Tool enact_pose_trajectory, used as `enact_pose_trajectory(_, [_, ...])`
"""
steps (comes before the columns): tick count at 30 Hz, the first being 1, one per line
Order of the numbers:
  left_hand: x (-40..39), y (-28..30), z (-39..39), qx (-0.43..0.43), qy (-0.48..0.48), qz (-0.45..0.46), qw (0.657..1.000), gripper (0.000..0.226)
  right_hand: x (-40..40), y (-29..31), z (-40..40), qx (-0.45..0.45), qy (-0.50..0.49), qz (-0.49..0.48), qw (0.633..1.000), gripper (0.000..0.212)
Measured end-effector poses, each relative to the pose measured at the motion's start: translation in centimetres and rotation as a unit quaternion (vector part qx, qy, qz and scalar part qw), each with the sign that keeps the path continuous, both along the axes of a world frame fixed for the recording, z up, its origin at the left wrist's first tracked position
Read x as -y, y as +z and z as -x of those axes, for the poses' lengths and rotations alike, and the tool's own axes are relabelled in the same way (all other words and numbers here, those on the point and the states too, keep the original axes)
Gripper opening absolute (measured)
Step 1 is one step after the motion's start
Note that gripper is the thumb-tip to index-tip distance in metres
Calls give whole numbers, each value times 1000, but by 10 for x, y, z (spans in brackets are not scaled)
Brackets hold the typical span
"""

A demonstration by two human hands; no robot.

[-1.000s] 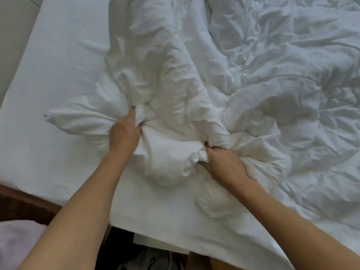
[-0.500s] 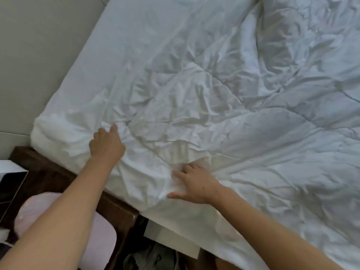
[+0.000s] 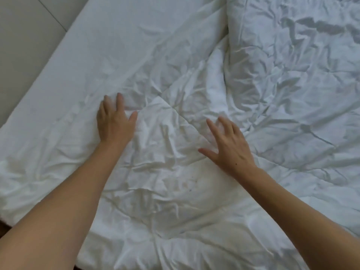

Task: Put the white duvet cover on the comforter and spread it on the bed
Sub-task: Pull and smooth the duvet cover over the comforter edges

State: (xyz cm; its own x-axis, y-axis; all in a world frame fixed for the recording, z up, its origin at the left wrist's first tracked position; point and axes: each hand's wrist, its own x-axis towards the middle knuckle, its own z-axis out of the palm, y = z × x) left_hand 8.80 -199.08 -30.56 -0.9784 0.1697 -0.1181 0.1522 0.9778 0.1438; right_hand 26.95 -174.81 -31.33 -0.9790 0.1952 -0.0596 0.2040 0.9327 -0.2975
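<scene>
1. Two bare hands lie on the white duvet cover, which is spread, heavily wrinkled, over most of the bed.
2. We see our left hand palm down on the left part of the cover, fingers straight and slightly fanned, thumb out to the right, pressing flat on the cloth.
3. Our right hand sits to the right of it and a little nearer, fingers spread wide and gently bent, thumb pointing left; its fingertips touch the cover, and it grips nothing.
4. Both hands are well apart, with a creased ridge of fabric between them.
5. We see a quilted seam running diagonally through the cloth just beyond the gap between the hands, which suggests the comforter lies inside; we cannot tell how far it fills the cover.
6. Some faint yellowish marks and small dark specks show on the cover near the right forearm.
7. On the far right the bedding bunches into thicker, shadowed folds.
8. Along the far left, a smoother strip of white bed sheet stays uncovered, and beyond it a pale floor shows.
9. At the near left edge, a dark sliver of bed frame peeks out.
</scene>
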Motion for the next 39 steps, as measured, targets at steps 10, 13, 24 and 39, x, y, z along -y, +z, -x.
enact_pose_trajectory(10, [-73, -23, 92, 56, -20, -37, 998, 107, -21, -3, 149, 75, -79, 23, 994, 114])
enact_pose_trajectory(13, [-80, -54, 98, -20, -39, 6, 999, 104, -11, -25, 166, 107, -121, 0, 987, 123])
enact_pose_trajectory(24, [-86, -57, 110, -73, -53, 0, 996, 57, -5, -42, 174, 91, -109, 0, 990, 110])
enact_pose_trajectory(39, [117, 39, 120, 2, 172, 88, 981, 68, 48, 12, 182, 106, 11, 67, 992, 85])
